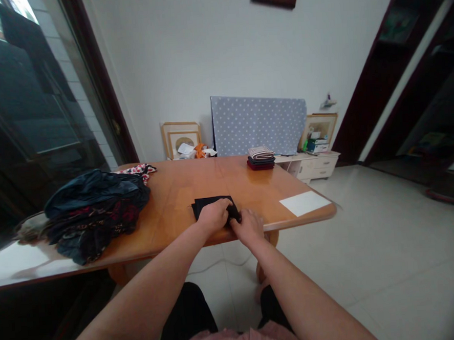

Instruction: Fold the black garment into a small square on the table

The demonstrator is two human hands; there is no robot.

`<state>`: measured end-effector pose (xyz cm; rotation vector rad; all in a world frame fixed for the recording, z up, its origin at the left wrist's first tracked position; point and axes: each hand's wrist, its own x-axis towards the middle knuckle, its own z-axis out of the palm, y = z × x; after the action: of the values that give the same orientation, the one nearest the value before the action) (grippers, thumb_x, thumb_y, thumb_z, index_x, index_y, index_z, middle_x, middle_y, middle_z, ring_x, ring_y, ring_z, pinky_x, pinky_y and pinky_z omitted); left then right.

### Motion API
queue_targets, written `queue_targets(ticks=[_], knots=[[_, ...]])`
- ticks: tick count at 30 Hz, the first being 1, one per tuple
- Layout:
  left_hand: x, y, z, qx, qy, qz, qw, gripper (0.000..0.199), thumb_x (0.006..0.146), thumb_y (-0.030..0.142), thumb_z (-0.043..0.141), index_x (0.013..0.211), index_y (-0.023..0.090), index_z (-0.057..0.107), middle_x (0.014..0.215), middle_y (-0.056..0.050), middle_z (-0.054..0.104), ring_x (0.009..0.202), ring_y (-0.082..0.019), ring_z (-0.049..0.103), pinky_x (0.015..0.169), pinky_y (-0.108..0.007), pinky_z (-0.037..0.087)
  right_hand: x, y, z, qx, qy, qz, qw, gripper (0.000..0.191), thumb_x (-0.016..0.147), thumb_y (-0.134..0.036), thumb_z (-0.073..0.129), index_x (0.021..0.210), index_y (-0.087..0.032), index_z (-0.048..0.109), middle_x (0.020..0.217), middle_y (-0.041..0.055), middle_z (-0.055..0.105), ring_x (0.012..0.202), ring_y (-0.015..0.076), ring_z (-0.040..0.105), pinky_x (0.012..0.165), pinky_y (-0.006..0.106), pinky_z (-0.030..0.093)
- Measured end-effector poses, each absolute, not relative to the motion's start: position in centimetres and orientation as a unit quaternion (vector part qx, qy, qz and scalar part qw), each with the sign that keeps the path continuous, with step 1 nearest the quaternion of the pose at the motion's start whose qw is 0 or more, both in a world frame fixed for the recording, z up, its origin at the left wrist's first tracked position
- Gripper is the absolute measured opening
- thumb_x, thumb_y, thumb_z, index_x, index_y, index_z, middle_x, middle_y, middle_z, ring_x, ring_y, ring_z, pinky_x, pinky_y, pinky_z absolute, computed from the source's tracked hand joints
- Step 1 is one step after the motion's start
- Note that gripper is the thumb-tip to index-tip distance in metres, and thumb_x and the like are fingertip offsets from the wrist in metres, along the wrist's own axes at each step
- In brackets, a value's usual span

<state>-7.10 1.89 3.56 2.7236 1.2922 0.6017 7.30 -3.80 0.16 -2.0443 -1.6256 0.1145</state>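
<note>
A black cloth, folded into layers, lies near the front edge of the wooden table. My left hand is closed on its right part, with the fingers curled over a raised fold. Close beside it, my right hand pinches the right end of the same cloth at the table's edge. The two hands are nearly touching. The fingertips are partly hidden by the dark fabric.
A heap of dark clothes covers the table's left end. A small folded stack stands at the back right, and a white sheet lies at the right corner. Behind are a dotted cloth cover and a white cabinet.
</note>
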Motion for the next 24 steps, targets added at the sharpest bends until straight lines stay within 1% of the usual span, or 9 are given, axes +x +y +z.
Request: queue_targets(ticks=[6,10,14,17,22,24], knots=[[-7.4,1.8,2.7,0.88,0.418,0.221,0.05,0.034,0.092,0.023,0.046,0.122,0.025,0.062,0.127,-0.003,0.067,0.116,-0.023,0.062,0.1,-0.034,0.048,7.0,-3.5,0.2,-0.766,-0.589,0.038,0.253,0.032,0.091,-0.045,0.05,0.097,-0.018,0.067,0.106,0.014,0.069,0.105,0.0316,0.059,0.089,0.043,0.039],[-7.7,1.4,2.0,0.879,0.411,0.235,0.053,0.031,0.095,0.027,0.044,0.121,0.026,0.062,0.124,-0.002,0.068,0.113,-0.021,0.063,0.096,-0.032,0.049,6.4,-3.2,-0.1,-0.782,-0.567,0.013,0.256,0.032,0.093,-0.037,0.046,0.1,-0.016,0.067,0.107,0.0153,0.069,0.104,0.0316,0.06,0.088,0.042,0.039],[-7.9,1.4,1.7,0.885,0.406,0.225,0.046,0.028,0.095,0.028,0.047,0.118,0.027,0.064,0.122,-0.001,0.069,0.11,-0.02,0.065,0.092,-0.03,0.05,6.0,-3.0,-0.3,-0.795,-0.549,0.004,0.259,0.031,0.094,-0.033,0.042,0.099,-0.015,0.067,0.107,0.0152,0.069,0.103,0.0302,0.06,0.089,0.042,0.037],[-8.0,1.3,1.7,0.888,0.4,0.224,0.04,0.029,0.095,0.028,0.047,0.119,0.027,0.064,0.123,-0.001,0.069,0.112,-0.02,0.064,0.093,-0.03,0.05,6.1,-3.2,-0.6,-0.789,-0.554,-0.005,0.264,0.03,0.095,-0.033,0.042,0.098,-0.016,0.066,0.107,0.014,0.069,0.103,0.0295,0.059,0.088,0.041,0.037],[-8.1,1.0,1.5,0.889,0.398,0.227,0.029,0.03,0.095,0.027,0.047,0.119,0.027,0.064,0.122,-0.001,0.069,0.112,-0.02,0.064,0.094,-0.029,0.05,6.6,-3.9,-0.8,-0.775,-0.569,-0.015,0.276,0.028,0.092,-0.04,0.049,0.096,-0.017,0.064,0.103,0.012,0.068,0.102,0.0291,0.058,0.086,0.039,0.037],[-8.2,1.0,1.3,0.893,0.392,0.221,0.019,0.03,0.095,0.027,0.047,0.119,0.027,0.065,0.122,-0.001,0.069,0.112,-0.019,0.064,0.095,-0.029,0.05,6.6,-3.9,-0.9,-0.777,-0.564,-0.015,0.279,0.027,0.091,-0.039,0.05,0.096,-0.017,0.064,0.103,0.012,0.067,0.102,0.0292,0.058,0.087,0.039,0.036]])
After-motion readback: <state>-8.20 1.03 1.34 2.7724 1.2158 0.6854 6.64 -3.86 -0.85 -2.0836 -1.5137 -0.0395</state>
